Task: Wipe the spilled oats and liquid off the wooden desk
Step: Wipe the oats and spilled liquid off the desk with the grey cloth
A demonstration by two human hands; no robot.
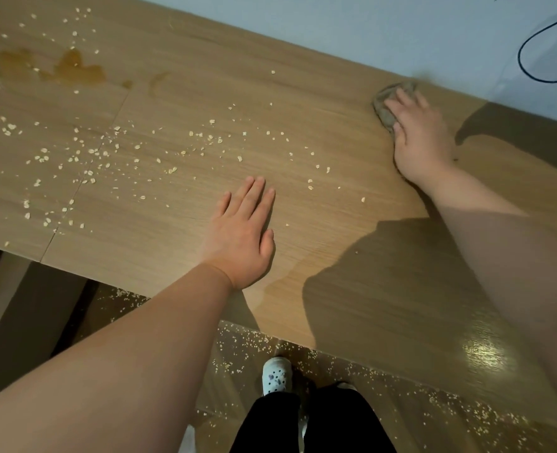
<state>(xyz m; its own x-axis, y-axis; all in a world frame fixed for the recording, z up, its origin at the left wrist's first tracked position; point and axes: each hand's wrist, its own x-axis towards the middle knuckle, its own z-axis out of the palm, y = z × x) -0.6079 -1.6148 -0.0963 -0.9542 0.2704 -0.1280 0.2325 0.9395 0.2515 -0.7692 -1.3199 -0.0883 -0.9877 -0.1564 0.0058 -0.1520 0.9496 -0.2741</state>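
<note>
Scattered oats (84, 158) lie over the left and middle of the wooden desk (303, 132). A brown liquid puddle (71, 68) sits at the desk's far left. My right hand (417, 132) presses flat on a grey-brown cloth (385, 106) near the desk's back edge on the right, fingers straight over it. My left hand (243, 237) rests flat on the desk near its front edge, fingers straight, holding nothing. Most of the cloth is hidden under my right hand.
A seam (84, 181) crosses the desk at left. Several oats (254, 344) lie on the glossy floor below the front edge, around my white clog (275, 376). A black cable (532, 53) hangs against the pale wall at the back right.
</note>
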